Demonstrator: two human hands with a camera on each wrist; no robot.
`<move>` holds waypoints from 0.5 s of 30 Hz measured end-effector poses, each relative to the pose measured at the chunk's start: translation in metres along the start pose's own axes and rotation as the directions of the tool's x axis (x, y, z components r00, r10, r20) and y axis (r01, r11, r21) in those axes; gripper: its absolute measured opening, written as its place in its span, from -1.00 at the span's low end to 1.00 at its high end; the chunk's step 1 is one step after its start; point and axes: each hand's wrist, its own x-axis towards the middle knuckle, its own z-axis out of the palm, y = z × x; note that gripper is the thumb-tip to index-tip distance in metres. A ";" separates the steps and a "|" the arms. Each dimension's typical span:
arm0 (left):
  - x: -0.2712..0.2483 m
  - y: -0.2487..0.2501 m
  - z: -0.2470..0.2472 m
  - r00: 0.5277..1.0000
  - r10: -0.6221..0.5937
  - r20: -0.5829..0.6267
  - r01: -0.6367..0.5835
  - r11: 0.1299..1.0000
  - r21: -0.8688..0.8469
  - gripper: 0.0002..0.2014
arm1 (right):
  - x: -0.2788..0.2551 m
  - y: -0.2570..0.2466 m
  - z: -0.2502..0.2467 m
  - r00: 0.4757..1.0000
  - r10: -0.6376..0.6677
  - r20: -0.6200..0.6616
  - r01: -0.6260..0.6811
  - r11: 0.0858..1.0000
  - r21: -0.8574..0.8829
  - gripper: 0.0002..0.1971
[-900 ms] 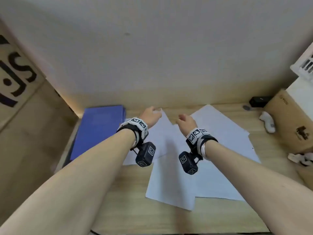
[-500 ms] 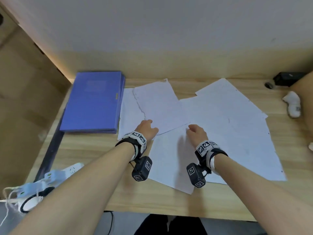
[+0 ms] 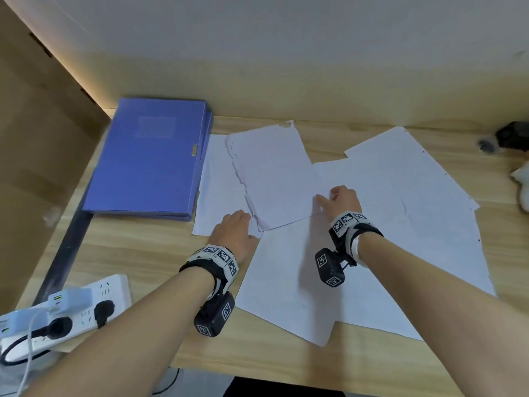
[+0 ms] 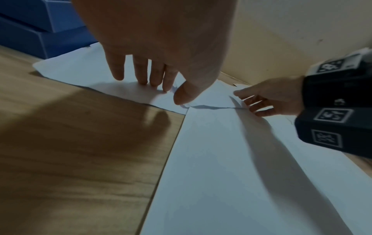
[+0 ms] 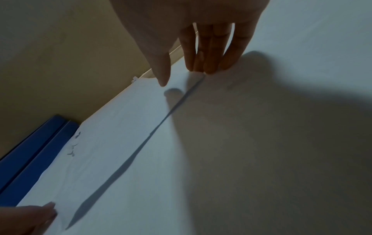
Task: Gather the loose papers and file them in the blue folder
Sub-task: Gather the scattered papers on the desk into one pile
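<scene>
Papers (image 3: pixel 372 253) lie fanned and overlapping across the middle and right of the head view, on a wooden desk (image 3: pixel 143 253). One torn-edged sheet (image 3: pixel 272 176) sits on top, centre frame. The left hand (image 3: pixel 233 232) rests at that sheet's lower left corner, fingers straight and close together with their tips on the sheet beneath, thumb at the torn corner; it grips nothing. The right hand (image 3: pixel 342 200) is at the sheet's right edge, right of centre: its fingers (image 5: pixel 211 52) are held together and bent down, tips at the slightly raised edge, thumb apart above the sheet. Whether the edge is pinched cannot be told. The blue folder (image 3: pixel 151 161) lies closed in the upper left, just beside the leftmost sheet. A white power strip (image 3: pixel 80 308) with plugs sits at the lower left
</scene>
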 end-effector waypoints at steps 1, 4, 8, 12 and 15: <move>0.001 0.001 -0.001 1.000 0.001 -0.001 -0.001 1.000 0.006 -0.56 | 0.004 -0.004 0.002 1.000 0.004 0.011 -0.004 1.000 -0.023 -0.52; 0.003 0.001 -0.002 1.000 -0.002 0.010 0.002 1.000 0.014 -0.53 | 0.011 -0.010 0.007 1.000 0.022 0.013 -0.020 0.996 -0.089 -0.78; 0.005 0.001 -0.005 0.999 0.009 0.036 -0.011 0.998 0.057 -0.53 | 0.009 -0.011 0.006 1.000 -0.009 -0.007 0.009 1.000 -0.018 -0.65; 0.006 0.002 -0.008 0.997 0.017 0.073 -0.024 0.995 0.100 -0.55 | -0.009 -0.005 -0.006 0.999 -0.025 -0.046 0.030 0.992 0.124 -0.84; 0.002 0.004 -0.009 0.993 -0.001 0.120 -0.015 0.991 0.133 -0.47 | -0.037 0.011 -0.018 0.998 -0.020 -0.053 0.028 0.987 0.159 -0.85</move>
